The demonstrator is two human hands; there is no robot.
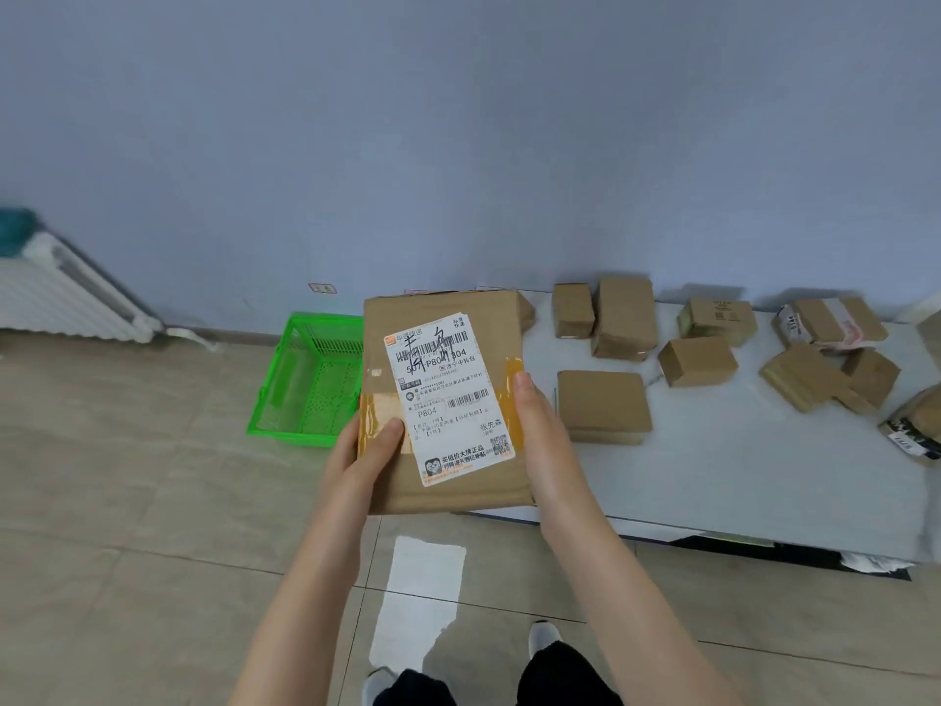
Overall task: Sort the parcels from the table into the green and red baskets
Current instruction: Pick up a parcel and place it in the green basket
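Hands (pixel 364 450) gripping parcel (pixel 443 310), green basket (pixel 305 384) nearby

The held parcel (pixel 407 318) is matt brown cardboard, lightly creased. Its label (pixel 443 400) is smooth white paper, printed and inked over. The tape (pixel 377 400) across it is glossy yellowish plastic. The basket (pixel 310 384) is bright green plastic, perforated and shiny. The table (pixel 738 476) has a smooth, matt white top. The boxes (pixel 624 318) along its far edge are matt brown cardboard, some taped. The floor (pixel 127 476) is beige tile with a slight sheen.
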